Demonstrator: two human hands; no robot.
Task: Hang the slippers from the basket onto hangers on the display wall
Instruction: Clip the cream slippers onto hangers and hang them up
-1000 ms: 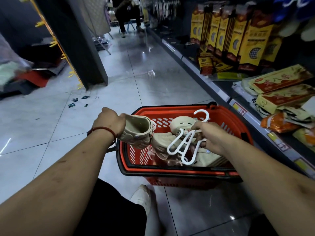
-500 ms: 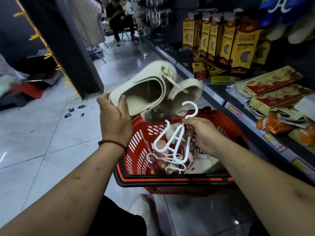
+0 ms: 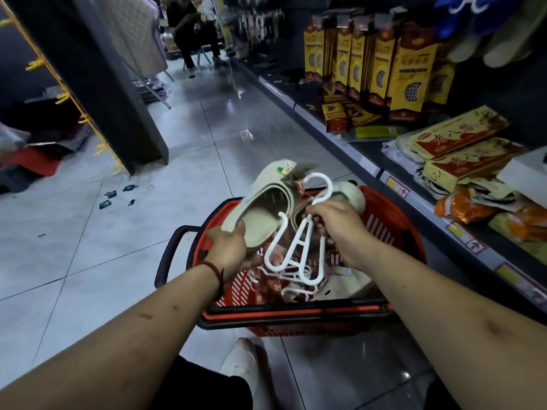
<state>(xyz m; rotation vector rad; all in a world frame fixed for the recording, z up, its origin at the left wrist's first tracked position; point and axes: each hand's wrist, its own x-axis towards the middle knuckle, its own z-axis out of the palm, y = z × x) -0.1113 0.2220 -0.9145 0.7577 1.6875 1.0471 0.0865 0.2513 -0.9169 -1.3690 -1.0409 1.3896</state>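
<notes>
The left hand [image 3: 229,250] is gripping a cream clog-style slipper [image 3: 260,208] by its heel, thumb lying on the rim and fingers curled underneath, and is holding it above the red basket [image 3: 296,313] with the open foot-bed facing the camera and the toe pointing away. A small charm is showing on the toe, and a tag is dangling beside it. A second cream slipper [image 3: 350,196] is sitting just behind the first, mostly hidden by the right hand [image 3: 334,223], whose fingers are clamped round the neck of a white plastic hanger [image 3: 299,247]. The hanger's hook is pointing up between the two slippers, and its looped arms are hanging down over the basket. Inside the basket more white hangers [image 3: 296,281] and another pale slipper [image 3: 346,284] are lying in a tangle. The basket is standing on the grey tiled floor [image 3: 88,247], close beside a low shelf [image 3: 393,184] that is carrying flat packets [image 3: 461,137], with tall yellow boxes [image 3: 411,75] standing behind them. A seated person [image 3: 192,34] is showing at the far end of the aisle.
</notes>
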